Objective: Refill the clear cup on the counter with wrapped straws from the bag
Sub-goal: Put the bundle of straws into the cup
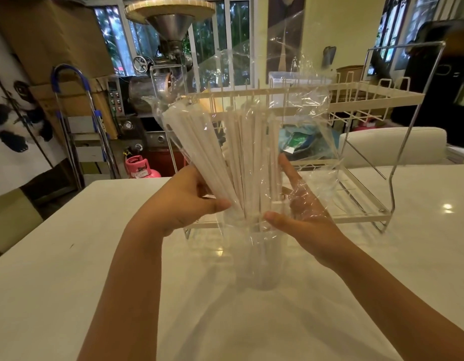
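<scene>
A clear plastic cup (262, 264) stands upright on the white counter (69, 282), in the middle of the view. Above it I hold a clear plastic bag (311, 121) full of white paper-wrapped straws (241, 157). The straws fan upward and their lower ends reach down into the cup's mouth. My left hand (184, 201) grips the bundle from the left, thumb across the lower straws. My right hand (301, 212) holds the bag's right side, with crinkled film lying over its fingers.
A white wire dish rack (363, 105) stands on the counter just behind the cup and bag. Beyond the far edge are a white chair back (397, 144), a metal machine with a funnel (168, 48), a pink gas cylinder (141, 168) and cardboard boxes (56, 43).
</scene>
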